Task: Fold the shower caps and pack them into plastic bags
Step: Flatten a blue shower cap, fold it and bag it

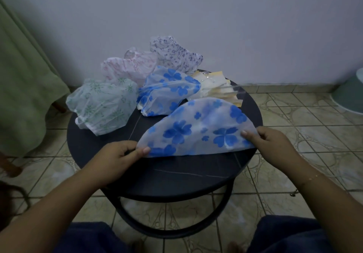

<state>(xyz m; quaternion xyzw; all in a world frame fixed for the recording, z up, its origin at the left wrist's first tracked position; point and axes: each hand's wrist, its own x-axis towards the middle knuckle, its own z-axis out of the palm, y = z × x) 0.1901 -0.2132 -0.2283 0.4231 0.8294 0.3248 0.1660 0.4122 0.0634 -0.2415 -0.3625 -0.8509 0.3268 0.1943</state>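
Though held taut, blue-flowered half-moon cap [198,129].

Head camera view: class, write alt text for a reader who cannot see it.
Left hand and right hand pinch opposite ends of a half-folded blue-flowered shower cap on a round dark table. Behind it lie four more caps and a stack of plastic bags.

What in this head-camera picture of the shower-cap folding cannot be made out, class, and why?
- Plastic bags, head view: partly covered by the blue-flowered caps; their number is unclear.
- Left hand and right hand: fingers under the held cap are hidden.
- Pink cap: print blurred in dim light.
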